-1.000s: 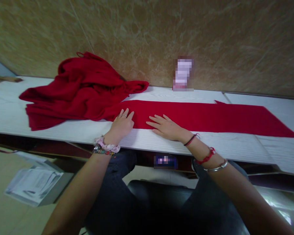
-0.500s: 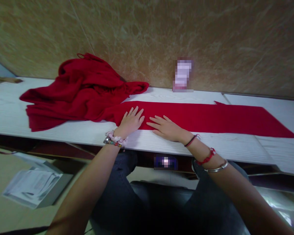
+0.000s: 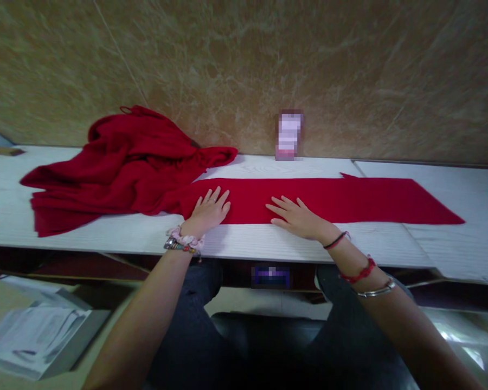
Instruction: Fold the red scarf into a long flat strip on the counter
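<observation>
A long red fabric strip (image 3: 370,200) lies flat along the white tabletop (image 3: 248,241), its right end cut to a slanting point. On the left it runs into a crumpled heap of the same red cloth (image 3: 126,162). My left hand (image 3: 209,211) rests flat on the strip near the heap, fingers spread. Farther right, my right hand (image 3: 295,215) lies on the strip with its fingers apart and pointing left. Neither hand grips the cloth. Between them a smooth stretch of red fabric shows.
A marbled wall (image 3: 236,70) rises behind the table, with a blurred upright phone-like object (image 3: 289,135) against it. Below the table on the left stands a box of papers (image 3: 36,336). Another blurred dark object (image 3: 271,276) sits under the front edge.
My right hand has slid right along the strip, widening the gap from my left hand, which stays near the heap. The whole view has shifted slightly.
</observation>
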`<action>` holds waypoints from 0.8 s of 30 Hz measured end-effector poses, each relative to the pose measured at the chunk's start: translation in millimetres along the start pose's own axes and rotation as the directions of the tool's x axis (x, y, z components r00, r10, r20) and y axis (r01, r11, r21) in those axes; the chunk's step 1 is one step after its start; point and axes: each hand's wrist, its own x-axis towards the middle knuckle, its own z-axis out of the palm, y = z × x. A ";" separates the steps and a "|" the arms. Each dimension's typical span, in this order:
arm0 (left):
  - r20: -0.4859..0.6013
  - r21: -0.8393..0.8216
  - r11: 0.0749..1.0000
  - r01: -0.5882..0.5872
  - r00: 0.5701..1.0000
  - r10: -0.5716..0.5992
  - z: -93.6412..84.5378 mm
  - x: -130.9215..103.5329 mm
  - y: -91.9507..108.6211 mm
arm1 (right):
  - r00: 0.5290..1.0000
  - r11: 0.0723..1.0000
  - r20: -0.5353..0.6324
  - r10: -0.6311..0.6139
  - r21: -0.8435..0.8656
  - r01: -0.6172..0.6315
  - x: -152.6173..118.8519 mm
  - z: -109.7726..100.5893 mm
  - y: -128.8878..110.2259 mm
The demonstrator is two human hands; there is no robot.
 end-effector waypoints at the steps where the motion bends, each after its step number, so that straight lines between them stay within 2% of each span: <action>1: 0.011 -0.001 1.000 0.004 1.000 -0.004 0.2 1.1 -0.6 | 1.000 1.000 0.003 0.014 -0.008 -0.014 -6.2 -0.1 7.6; 5: 0.045 0.007 1.000 0.017 0.999 -0.017 -0.8 3.8 -3.1 | 0.984 0.983 -0.026 0.175 -0.044 -0.176 -36.2 1.4 44.1; 8: 0.080 0.029 0.999 0.015 0.997 -0.017 -9.5 9.6 -0.8 | 0.932 0.933 -0.082 0.352 -0.054 -0.357 -53.7 0.5 64.4; 10: 0.116 0.066 0.998 -0.021 0.993 0.013 -20.0 19.6 6.3 | 0.900 0.907 -0.154 0.407 -0.053 -0.419 -57.7 -2.7 66.7; 11: 0.130 0.088 0.995 -0.051 0.991 0.039 -25.8 26.9 11.9 | 0.895 0.908 -0.195 0.401 -0.047 -0.417 -57.2 -4.7 63.8; 13: 0.109 0.098 0.978 -0.183 0.979 0.172 -36.2 45.5 25.9 | 0.917 0.942 -0.246 0.315 -0.034 -0.333 -51.8 -8.6 51.0; 15: 0.047 0.065 0.925 -0.374 0.927 0.372 -42.5 66.7 41.0 | 0.953 0.983 -0.255 0.164 -0.035 -0.179 -43.1 -11.1 32.3; 17: 0.029 0.037 0.868 -0.494 0.869 0.494 -44.3 86.7 53.6 | 0.968 0.997 -0.249 0.035 -0.062 -0.052 -34.1 -12.5 12.9; 20: 0.078 0.015 0.826 -0.564 0.824 0.561 -42.0 109.1 64.0 | 0.973 0.990 -0.222 -0.068 -0.135 0.039 -23.7 -14.9 -7.9; 24: 0.067 -0.036 0.845 -0.534 0.842 0.535 -39.9 126.5 66.9 | 0.980 0.970 -0.165 -0.107 -0.233 0.067 -15.7 -19.4 -16.7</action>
